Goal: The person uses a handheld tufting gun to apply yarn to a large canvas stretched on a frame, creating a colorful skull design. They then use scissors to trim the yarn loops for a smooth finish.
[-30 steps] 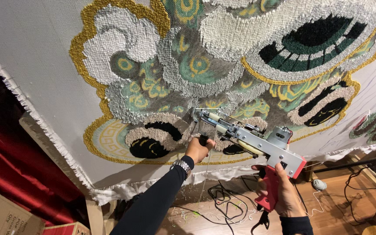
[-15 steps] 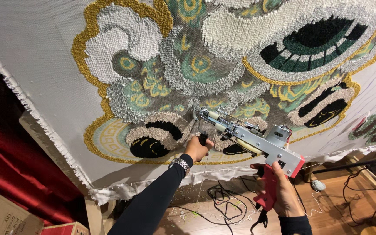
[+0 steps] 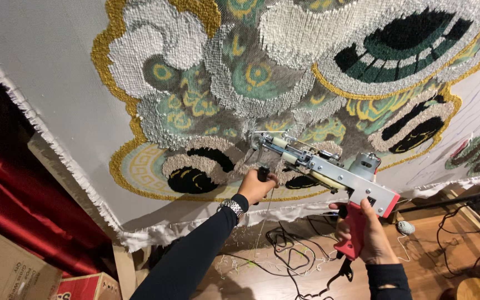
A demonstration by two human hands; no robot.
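A grey and red tufting gun [image 3: 329, 169] is pressed nose-first against a stretched white cloth [image 3: 45, 61] bearing a tufted pattern [image 3: 262, 72] in gold, white, grey, green and black. My left hand [image 3: 255, 186] grips the gun's black front handle, just under its tip. My right hand [image 3: 368, 236] is wrapped around the red rear grip, lower right. Both arms wear dark sleeves, and a metal watch [image 3: 230, 207] sits on my left wrist. The gun's needle touches the cloth near a grey and black tufted patch.
Black cables [image 3: 290, 255] and yarn scraps lie on the wooden floor [image 3: 423, 261] below the cloth's frayed lower edge. Cardboard boxes [image 3: 12, 272] stand at the lower left beside a red curtain [image 3: 23, 189]. A wooden frame leg [image 3: 120, 264] runs down under the cloth.
The gun and both hands have shifted very slightly; the tip stays at the same tufted patch on the cloth.
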